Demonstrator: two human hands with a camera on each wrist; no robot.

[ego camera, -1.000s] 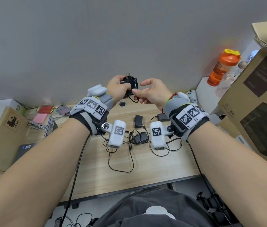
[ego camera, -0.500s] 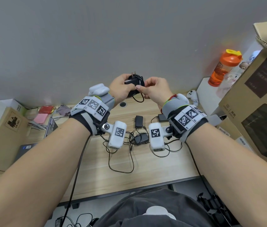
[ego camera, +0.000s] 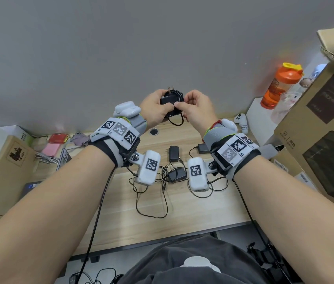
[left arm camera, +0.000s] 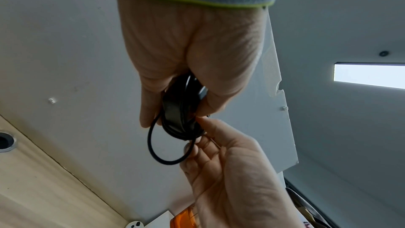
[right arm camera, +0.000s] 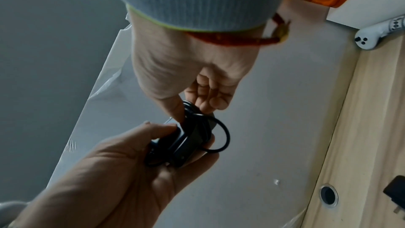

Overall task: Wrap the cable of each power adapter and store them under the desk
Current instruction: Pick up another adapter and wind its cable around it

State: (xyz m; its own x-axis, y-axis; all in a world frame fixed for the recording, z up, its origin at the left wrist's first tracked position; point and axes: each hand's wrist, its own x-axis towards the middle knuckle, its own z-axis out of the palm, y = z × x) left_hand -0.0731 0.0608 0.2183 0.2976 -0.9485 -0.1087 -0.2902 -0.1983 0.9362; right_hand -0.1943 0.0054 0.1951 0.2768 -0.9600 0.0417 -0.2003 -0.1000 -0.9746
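Observation:
My left hand (ego camera: 165, 103) holds a black power adapter (ego camera: 170, 100) up in front of the grey wall, prongs upward, with its cable coiled around the body. My right hand (ego camera: 183, 111) pinches the cable against the adapter's right side. A short loose loop of cable (ego camera: 176, 121) hangs below. In the left wrist view the adapter (left arm camera: 175, 110) sits between thumb and fingers, and the loop (left arm camera: 151, 145) dangles by the right hand (left arm camera: 197, 143). Three more black adapters (ego camera: 173, 153) (ego camera: 177, 174) (ego camera: 203, 148) lie on the desk (ego camera: 213, 208) with tangled cables (ego camera: 151, 210).
A cardboard box (ego camera: 0, 177) stands at the left and large boxes (ego camera: 321, 140) at the right. An orange bottle (ego camera: 280, 87) and a white controller (ego camera: 241, 120) sit at the back right. A cable hole (ego camera: 153, 131) is in the desk near the wall.
My right hand has closed in on the adapter and now pinches the cable against it. Both hands have risen slightly, and the hanging loop has grown shorter.

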